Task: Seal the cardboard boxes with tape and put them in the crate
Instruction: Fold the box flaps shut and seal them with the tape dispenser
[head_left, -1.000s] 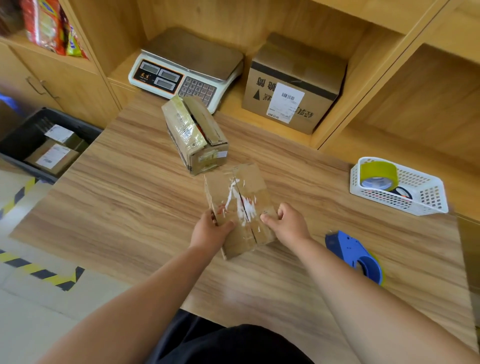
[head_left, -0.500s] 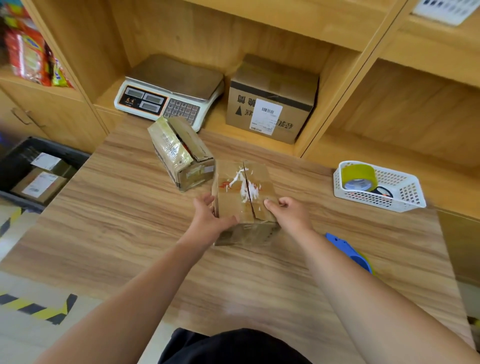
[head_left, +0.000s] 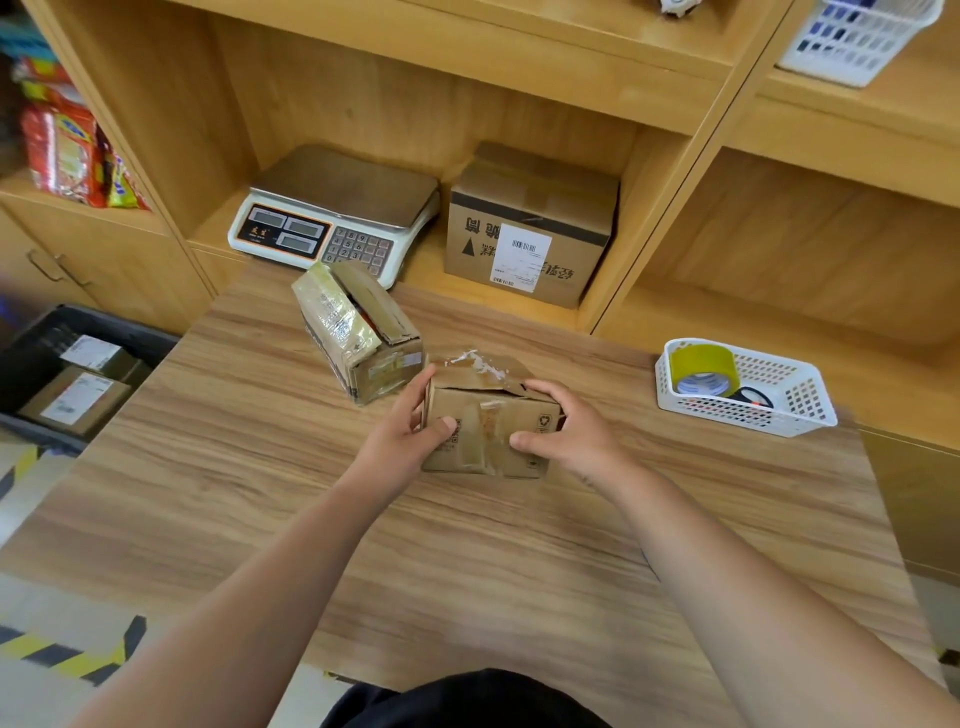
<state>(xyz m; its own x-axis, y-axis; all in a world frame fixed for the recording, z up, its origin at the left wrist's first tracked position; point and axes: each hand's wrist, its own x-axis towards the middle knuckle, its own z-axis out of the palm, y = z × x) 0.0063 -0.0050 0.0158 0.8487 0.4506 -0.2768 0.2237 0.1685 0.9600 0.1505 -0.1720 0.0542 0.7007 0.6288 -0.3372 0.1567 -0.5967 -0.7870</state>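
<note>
Head view: both hands are clamped on one small cardboard box (head_left: 488, 436) standing mid-bench (head_left: 467, 561). The left hand (head_left: 408, 439) is curled round its left end and the right hand (head_left: 569, 434) round its right end, with both thumbs on the near face. White scraps cling to its uneven top flaps. A second, taped box (head_left: 358, 332) lies just beyond on the left. The dark crate (head_left: 119, 325) holding labelled boxes sits far left, off the bench. A tape roll (head_left: 704, 366) rests in a white basket (head_left: 789, 421) at right
</note>
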